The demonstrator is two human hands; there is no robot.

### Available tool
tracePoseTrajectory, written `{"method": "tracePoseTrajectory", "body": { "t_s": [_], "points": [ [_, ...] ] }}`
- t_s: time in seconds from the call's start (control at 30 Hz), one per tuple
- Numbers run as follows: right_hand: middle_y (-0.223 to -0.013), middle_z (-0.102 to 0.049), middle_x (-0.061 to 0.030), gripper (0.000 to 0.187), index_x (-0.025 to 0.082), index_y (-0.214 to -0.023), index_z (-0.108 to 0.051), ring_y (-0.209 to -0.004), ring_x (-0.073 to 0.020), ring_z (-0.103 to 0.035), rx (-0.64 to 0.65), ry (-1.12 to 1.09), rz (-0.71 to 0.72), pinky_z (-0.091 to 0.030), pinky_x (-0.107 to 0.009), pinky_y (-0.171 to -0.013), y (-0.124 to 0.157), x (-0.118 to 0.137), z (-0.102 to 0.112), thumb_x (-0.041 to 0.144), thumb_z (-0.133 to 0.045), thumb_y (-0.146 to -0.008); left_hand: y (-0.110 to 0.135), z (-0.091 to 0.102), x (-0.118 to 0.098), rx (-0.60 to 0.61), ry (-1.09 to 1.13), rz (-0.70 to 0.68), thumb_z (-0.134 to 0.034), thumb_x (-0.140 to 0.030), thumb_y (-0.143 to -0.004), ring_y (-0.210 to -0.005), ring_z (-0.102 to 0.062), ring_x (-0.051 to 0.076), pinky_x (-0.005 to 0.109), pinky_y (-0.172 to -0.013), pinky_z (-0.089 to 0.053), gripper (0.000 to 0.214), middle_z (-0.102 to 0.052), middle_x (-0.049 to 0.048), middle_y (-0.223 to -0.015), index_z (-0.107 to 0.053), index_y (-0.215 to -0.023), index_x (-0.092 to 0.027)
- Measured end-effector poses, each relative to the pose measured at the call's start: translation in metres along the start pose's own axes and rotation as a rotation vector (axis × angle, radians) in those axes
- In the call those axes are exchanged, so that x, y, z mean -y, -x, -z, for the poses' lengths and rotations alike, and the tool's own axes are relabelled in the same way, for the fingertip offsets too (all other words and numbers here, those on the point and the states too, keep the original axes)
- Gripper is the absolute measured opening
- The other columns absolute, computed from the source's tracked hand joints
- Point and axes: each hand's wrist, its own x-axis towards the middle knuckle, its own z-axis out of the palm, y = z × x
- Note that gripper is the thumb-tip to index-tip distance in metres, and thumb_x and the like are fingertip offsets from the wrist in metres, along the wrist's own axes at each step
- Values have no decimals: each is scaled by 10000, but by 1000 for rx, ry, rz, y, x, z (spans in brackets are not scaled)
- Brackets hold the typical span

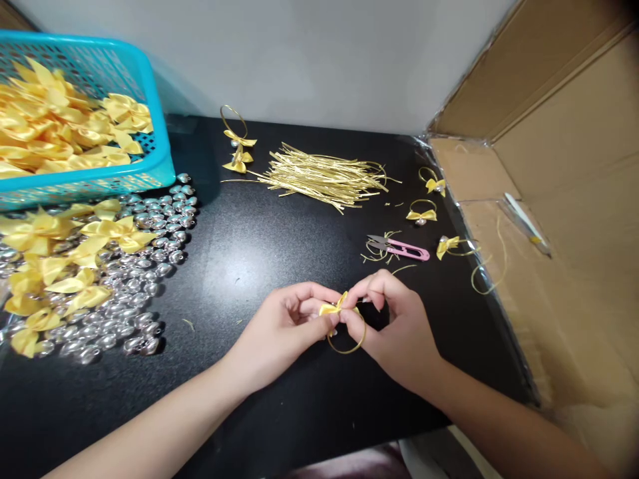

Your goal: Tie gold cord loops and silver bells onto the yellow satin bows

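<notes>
Near the front edge of the black table [279, 426], right of its middle, the left hand [279, 326] pinches a yellow bow [328, 309] between thumb and forefinger, its other fingers curled behind. The right hand [399, 326] has thumb and forefinger pressed together at the bow's right side; whether ribbon or cord lies between those tips is too small to tell. A gold cord loop [347, 351] hangs below the bow, towards the front edge. Beyond the right hand, pink-handled snips [414, 253] lie among cord scraps [372, 253]. Along the right edge are three looped bows [422, 216]; two more bow pieces [239, 159] lie near the far edge, just left of a bundle of gold cords [324, 176]. A blue basket [158, 120] heaped with bows stands at the far left corner, and silver beads [107, 339] with loose bows [74, 283] spread in front of it, towards the left edge.
</notes>
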Motion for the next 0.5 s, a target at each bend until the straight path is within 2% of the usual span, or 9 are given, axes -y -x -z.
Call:
{"method": "tracePoseTrajectory", "body": {
  "t_s": [0.27,0.5],
  "points": [
    [-704,-676,43,381,236,-660,-290,-687,-170,-607,5,0,-11,-443,-329,-668,0,1,1,50,-618,-716,0,1,-2,-10,27,7,-753,-266,-763,-597,-581,62,164,-605,-431,209,-734,-2,-696,-692,-911,-130],
    [-710,-692,36,424,234,-644,-268,-704,-157,-623,50,-55,-104,-441,-314,-695,-3,3,5,57,-647,-715,-1,-1,-4,-22,12,-4,-740,-230,-759,-545,-529,40,142,-546,-381,155,-701,-31,-637,-697,-870,-130]
  ]
}}
